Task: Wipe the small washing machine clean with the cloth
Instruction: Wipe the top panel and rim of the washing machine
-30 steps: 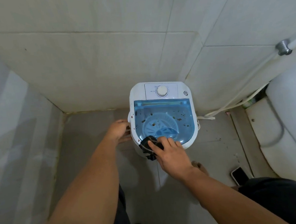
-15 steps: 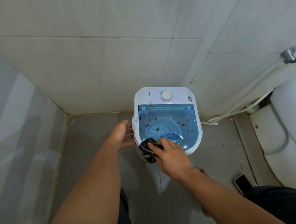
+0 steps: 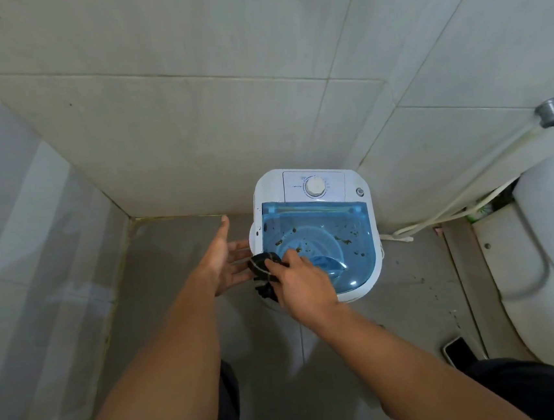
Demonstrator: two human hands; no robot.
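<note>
Washing machine (image 3: 315,233), small and white with a translucent blue lid (image 3: 319,239), stands on the grey tiled floor (image 3: 178,253) against the tiled wall (image 3: 193,123), near the corner where two walls meet, seen from above through a head-worn camera. Brown specks of dirt dot the blue lid, through which a round ribbed disc at the bottom of the tub shows. A white dial (image 3: 315,187) sits on the control panel at the far edge of the machine, with a small round button (image 3: 360,192) off to its right. A person's right hand (image 3: 301,283) lies on the near left corner of the lid, fingers bent over a dark cloth (image 3: 264,270) with pale stripes and pressing it to the rim; part of the cloth hangs down the front of the machine. The left hand (image 3: 228,262) is held beside the machine's left side, palm turned toward it, fingers straight and spread, thumb raised, the fingertips at or just short of the white casing; it grips nothing. A pale hose (image 3: 438,216) runs along the floor from the machine's right side toward the wall. A metal pipe fitting (image 3: 552,114) juts from the right wall, above a white toilet (image 3: 550,251). A dark phone (image 3: 458,351) lies on the floor near the person's right knee
</note>
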